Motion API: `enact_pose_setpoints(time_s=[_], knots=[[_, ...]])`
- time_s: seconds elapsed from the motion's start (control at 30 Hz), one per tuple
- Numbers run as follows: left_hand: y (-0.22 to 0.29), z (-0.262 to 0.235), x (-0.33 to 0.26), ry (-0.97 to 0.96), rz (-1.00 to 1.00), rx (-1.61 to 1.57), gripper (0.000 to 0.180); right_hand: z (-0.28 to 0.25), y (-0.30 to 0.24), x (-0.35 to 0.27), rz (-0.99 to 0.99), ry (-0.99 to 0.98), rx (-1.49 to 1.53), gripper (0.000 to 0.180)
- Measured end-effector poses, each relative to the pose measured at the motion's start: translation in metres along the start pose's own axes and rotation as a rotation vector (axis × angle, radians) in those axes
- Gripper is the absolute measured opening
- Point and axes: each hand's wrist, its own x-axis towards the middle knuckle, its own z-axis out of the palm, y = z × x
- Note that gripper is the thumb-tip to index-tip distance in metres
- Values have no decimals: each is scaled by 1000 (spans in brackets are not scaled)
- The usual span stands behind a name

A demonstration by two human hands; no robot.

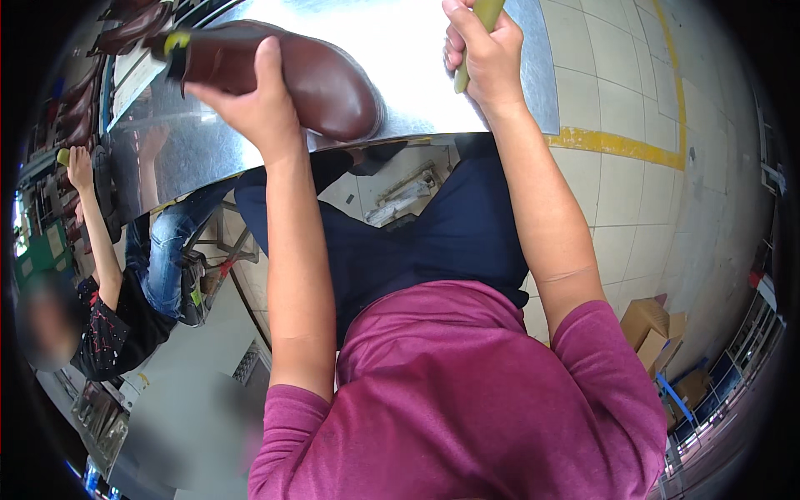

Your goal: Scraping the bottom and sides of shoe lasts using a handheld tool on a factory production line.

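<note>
A dark brown leather boot (pixel 329 79) is at the left part of the metal tabletop, its rounded toe turned right and toward me. My left hand (pixel 262 112) grips it by the side near the ankle, thumb over the leather and forefinger stretched toward the heel end. A yellow-green patch (pixel 177 40) shows at that end, slightly blurred. My right hand (pixel 493 62), apart from the boot, is closed round an olive-green stick-like handle (pixel 487 12). Its lower tip pokes out below my fingers; the upper part runs out of the picture.
The shiny metal table (pixel 533 92) has its near edge just before my lap. A co-worker's hand (pixel 79 169) is at the left, by more brown shoes (pixel 133 29) on a rack. Tiled floor with a yellow line (pixel 621 148) lies right; a cardboard box (pixel 646 325) stands there.
</note>
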Motion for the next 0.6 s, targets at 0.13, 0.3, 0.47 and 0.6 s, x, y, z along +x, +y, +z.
enact_pose_setpoints(time_s=[0.13,0.3,0.47,0.6], knots=[[-3,16,2,5,40,114,87,-4,2,3,-24,-24,11,25],[-4,13,4,-13,-50,128,98,-3,-2,3,-34,-38,-36,27],[-8,14,2,1,-70,119,99,-2,0,5,-36,-49,-40,24],[-10,16,6,-2,-112,74,93,0,4,8,-29,-78,-67,21]])
